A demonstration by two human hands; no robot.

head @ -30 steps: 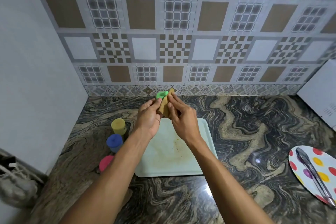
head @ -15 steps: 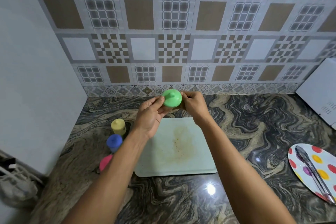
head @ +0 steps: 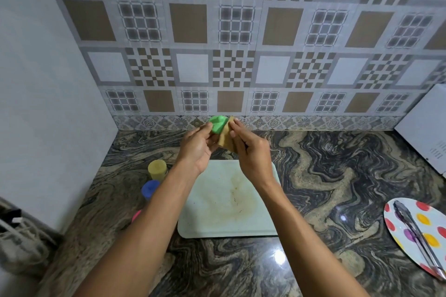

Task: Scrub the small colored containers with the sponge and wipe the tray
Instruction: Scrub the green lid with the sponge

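Left hand (head: 196, 149) is raised above the far edge of the tray, fingers and thumb closed on the green container (head: 218, 123), which is tilted and held clear of the counter. Right hand (head: 249, 152) is closed on the tan sponge (head: 225, 137), pressing it against the right side of the green container — the two items are touching. Both hands sit close together, in front of the patterned border at the base of the tiled wall (head: 231, 31).

Pale tray (head: 229, 222) lies flat on the marbled counter (head: 325, 164), below and nearer the camera than the hands. Its surface carries a brownish stain with dark specks around the middle.

Three further containers stand on the counter just left of the tray, in a row running toward the camera: yellow container (head: 157, 170) farthest, blue container (head: 149, 188) next, pink container (head: 136, 215) nearest — the last largely hidden behind the left forearm.

Well apart at the right edge of the counter, a polka-dot plate (head: 395, 229) holds metal tongs (head: 417, 236) lying across it. A white appliance (head: 424, 128) stands at far right against the wall.
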